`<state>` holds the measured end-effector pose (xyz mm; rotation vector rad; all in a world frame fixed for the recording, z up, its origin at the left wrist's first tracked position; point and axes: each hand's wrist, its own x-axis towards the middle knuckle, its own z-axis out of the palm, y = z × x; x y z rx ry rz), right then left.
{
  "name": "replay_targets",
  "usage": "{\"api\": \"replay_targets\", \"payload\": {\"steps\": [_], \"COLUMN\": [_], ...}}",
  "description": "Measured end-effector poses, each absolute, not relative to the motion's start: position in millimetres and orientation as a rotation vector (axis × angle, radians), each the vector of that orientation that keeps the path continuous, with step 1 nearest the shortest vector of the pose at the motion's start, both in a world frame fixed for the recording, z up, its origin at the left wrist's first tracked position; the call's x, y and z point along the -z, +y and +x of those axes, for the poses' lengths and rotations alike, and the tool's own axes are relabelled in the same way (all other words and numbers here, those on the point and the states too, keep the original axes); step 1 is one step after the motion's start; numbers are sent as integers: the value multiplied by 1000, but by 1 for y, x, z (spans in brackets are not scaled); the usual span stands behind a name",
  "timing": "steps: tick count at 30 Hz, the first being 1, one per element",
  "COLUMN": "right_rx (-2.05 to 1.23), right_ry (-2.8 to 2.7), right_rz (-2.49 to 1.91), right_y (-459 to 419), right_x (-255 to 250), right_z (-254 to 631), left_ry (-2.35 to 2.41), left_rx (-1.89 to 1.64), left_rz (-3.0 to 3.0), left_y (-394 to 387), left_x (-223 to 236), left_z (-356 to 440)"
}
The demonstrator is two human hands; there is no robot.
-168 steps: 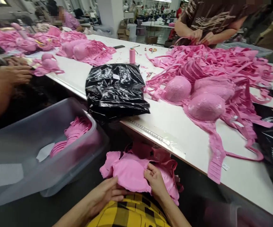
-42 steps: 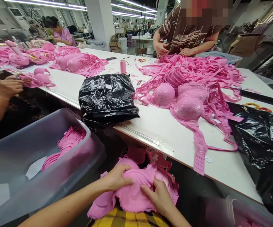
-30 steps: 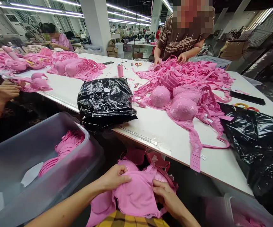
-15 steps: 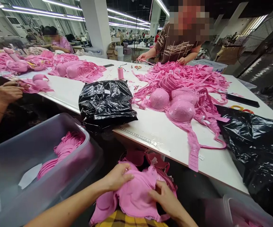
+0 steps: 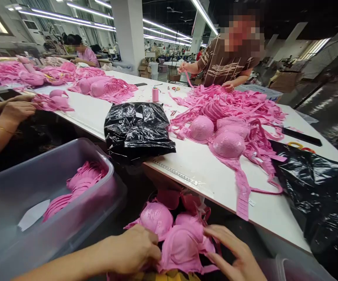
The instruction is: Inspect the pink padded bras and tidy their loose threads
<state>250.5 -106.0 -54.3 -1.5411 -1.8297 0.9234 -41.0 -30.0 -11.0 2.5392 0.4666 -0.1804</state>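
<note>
A pink bra (image 5: 174, 234) with two moulded cups lies on my lap, below the white table's edge (image 5: 204, 187). My left hand (image 5: 133, 251) is closed on the bra's left side, fingers curled into the fabric by the left cup. My right hand (image 5: 236, 255) rests at the right cup with its fingers stretched out along the fabric, touching it. More dark pink pieces (image 5: 183, 199) sit just beyond the cups under the table.
A clear plastic bin (image 5: 54, 168) with stacked pink cups (image 5: 78, 185) stands at my left. On the table lie a black plastic bag (image 5: 138, 128), a heap of pink bras (image 5: 233, 117), another black bag (image 5: 317, 187) and a thread spool (image 5: 155, 94). Other people work across the table and at the left.
The flat pink fabric I was handling is now turned so two rounded cups face up. My right hand has opened and slid to the right cup. The camera tilted up slightly.
</note>
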Motion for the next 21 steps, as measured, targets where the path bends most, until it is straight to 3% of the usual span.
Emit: {"api": "replay_targets", "payload": {"steps": [3, 7, 11, 14, 17, 21], "right_rx": [-974, -915, -497, -70, 177, 127], "right_ry": [-2185, -2272, -2086, -1999, -2014, -2139], "right_rz": [-1364, -1544, -1427, -1237, -1196, -1286], "right_y": [-77, -60, -74, -86, -98, -119], "right_x": [41, 42, 23, 12, 37, 112], "right_z": [233, 226, 245, 254, 249, 244], "left_ry": [257, 392, 774, 705, 526, 567], "left_rx": [111, 114, -112, -464, -617, -314], "left_rz": [2690, 2711, 2774, 3025, 3115, 2959], "left_y": [-25, -4, 19, 27, 21, -11], "left_x": [-9, -18, -17, -9, 26, 111], "left_z": [-23, -22, -39, -47, -52, -60]}}
